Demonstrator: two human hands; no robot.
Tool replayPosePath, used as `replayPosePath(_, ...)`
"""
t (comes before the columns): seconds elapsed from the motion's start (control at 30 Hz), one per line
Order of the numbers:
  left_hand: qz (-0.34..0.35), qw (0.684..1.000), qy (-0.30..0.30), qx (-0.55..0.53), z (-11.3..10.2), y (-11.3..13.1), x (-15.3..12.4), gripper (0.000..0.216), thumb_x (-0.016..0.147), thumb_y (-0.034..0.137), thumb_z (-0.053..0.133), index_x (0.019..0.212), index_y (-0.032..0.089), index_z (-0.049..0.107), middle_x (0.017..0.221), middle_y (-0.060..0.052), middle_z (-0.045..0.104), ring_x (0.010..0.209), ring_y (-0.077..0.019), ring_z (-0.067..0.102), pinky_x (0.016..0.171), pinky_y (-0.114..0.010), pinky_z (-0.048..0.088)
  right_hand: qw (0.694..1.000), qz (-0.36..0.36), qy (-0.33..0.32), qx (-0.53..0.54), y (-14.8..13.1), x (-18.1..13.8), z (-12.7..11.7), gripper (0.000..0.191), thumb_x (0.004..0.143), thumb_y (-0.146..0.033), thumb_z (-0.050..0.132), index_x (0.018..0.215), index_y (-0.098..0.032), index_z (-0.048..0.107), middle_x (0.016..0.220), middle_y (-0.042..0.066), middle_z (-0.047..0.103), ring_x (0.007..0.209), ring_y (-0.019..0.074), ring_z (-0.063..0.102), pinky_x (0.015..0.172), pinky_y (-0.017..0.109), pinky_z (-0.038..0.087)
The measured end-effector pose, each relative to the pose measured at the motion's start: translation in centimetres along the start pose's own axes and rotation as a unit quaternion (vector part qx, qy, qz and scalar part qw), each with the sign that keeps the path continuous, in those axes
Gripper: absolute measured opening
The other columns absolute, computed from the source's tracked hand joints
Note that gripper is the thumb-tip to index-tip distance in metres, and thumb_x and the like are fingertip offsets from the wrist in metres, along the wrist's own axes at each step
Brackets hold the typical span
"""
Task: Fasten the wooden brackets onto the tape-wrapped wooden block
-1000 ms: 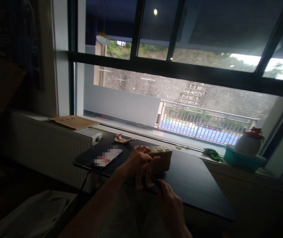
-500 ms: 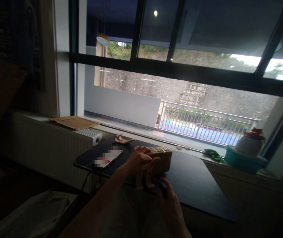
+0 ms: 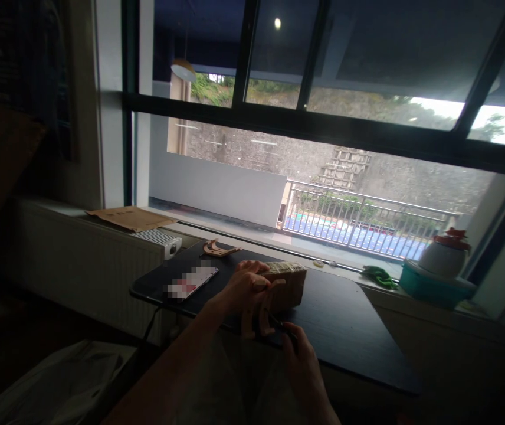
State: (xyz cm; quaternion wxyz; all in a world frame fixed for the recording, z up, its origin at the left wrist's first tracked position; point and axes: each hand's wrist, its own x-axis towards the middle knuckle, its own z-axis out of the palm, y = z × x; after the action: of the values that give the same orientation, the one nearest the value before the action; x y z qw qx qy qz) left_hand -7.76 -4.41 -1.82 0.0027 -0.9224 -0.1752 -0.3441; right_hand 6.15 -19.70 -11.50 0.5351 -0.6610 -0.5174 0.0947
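My left hand [image 3: 244,284] is closed around the upper end of a curved light-wood piece [image 3: 265,313] with two arms, holding it at the near side of a brown block [image 3: 291,289]. The block has a shiny wrapped-looking top and sits on the dark table [image 3: 341,319]. Low at the table's near edge, my right hand [image 3: 302,357] is wrapped round a dark-handled tool [image 3: 289,332]. Its tip points toward the lower part of the wood piece; I cannot make out the tip or whether it touches. A similar curved wooden piece [image 3: 220,250] lies at the table's back.
A phone [image 3: 194,282] lies on the table's left. Along the sill are a brown envelope [image 3: 133,218], a white slotted device [image 3: 164,241], a green cloth [image 3: 380,276] and a teal box [image 3: 429,284] with a white jar [image 3: 445,258] on it. A plastic bag [image 3: 58,383] is lower left.
My right hand and the dark tool have shifted slightly down. My left hand, the wood piece and the block stay almost where they were.
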Motion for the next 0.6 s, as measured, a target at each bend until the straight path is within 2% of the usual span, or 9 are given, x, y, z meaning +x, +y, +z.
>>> replayPosePath(0.1, -0.004, 1.000, -0.002, 0.000, 0.0, 0.0, 0.0, 0.014, 0.084, 0.034, 0.058, 0.084, 0.028, 0.071, 0.115, -0.003, 0.058, 0.108, -0.0213, 0.050, 0.100, -0.044, 0.028, 1.000, 0.022, 0.011, -0.001, -0.1, -0.1, 0.1, 0.030, 0.086, -0.037, 0.043, 0.103, -0.021, 0.062, 0.099, 0.006, 0.071, 0.091, 0.0206, 0.066, 0.074, 0.029, 0.050)
replayPosePath(0.17, -0.005, 1.000, -0.004, -0.002, -0.1, 0.1, 0.0, 0.013, 0.083, 0.033, 0.059, 0.084, 0.028, 0.072, 0.116, -0.003, 0.058, 0.108, -0.0216, 0.049, 0.101, -0.044, 0.028, 0.998, 0.023, 0.001, -0.053, -0.4, -0.4, 0.0, 0.032, 0.087, -0.035, 0.042, 0.111, -0.022, 0.059, 0.100, 0.005, 0.071, 0.089, 0.0205, 0.067, 0.070, 0.028, 0.050)
replayPosePath(0.27, -0.007, 1.000, -0.009, -0.003, -0.2, 0.2, 0.0, 0.011, 0.081, 0.032, 0.062, 0.084, 0.028, 0.072, 0.116, -0.003, 0.058, 0.108, -0.0221, 0.050, 0.101, -0.045, 0.027, 0.983, -0.044, -0.012, -0.179, -0.8, -0.7, -0.1, 0.038, 0.088, -0.026, 0.039, 0.124, -0.023, 0.052, 0.105, 0.005, 0.068, 0.082, 0.0193, 0.068, 0.063, 0.025, 0.048)
replayPosePath(0.37, -0.010, 1.000, -0.011, 0.001, -0.3, 0.3, 0.0, 0.011, 0.081, 0.032, 0.062, 0.084, 0.028, 0.072, 0.116, -0.003, 0.058, 0.108, -0.0221, 0.050, 0.102, -0.045, 0.027, 0.961, -0.092, -0.028, -0.259, -1.1, -0.7, -0.1, 0.038, 0.090, -0.022, 0.034, 0.121, -0.023, 0.056, 0.104, 0.006, 0.068, 0.078, 0.0182, 0.068, 0.059, 0.024, 0.046)
replayPosePath(0.47, -0.009, 1.000, -0.012, 0.003, -0.3, 0.3, 0.1, 0.013, 0.082, 0.033, 0.060, 0.084, 0.028, 0.072, 0.116, -0.004, 0.057, 0.108, -0.0220, 0.049, 0.102, -0.045, 0.027, 0.967, -0.047, -0.044, -0.246, -1.1, -0.6, 0.0, 0.036, 0.090, -0.025, 0.035, 0.117, -0.020, 0.059, 0.108, 0.007, 0.068, 0.089, 0.0210, 0.067, 0.067, 0.026, 0.048)
replayPosePath(0.6, -0.006, 1.000, -0.012, 0.004, -0.3, 0.2, 0.1, 0.014, 0.083, 0.034, 0.059, 0.086, 0.029, 0.072, 0.116, -0.003, 0.058, 0.108, -0.0222, 0.049, 0.101, -0.045, 0.028, 0.988, 0.018, -0.060, -0.139, -0.8, -0.5, -0.1, 0.036, 0.091, -0.034, 0.036, 0.113, -0.018, 0.061, 0.104, 0.007, 0.070, 0.094, 0.0224, 0.066, 0.075, 0.029, 0.048)
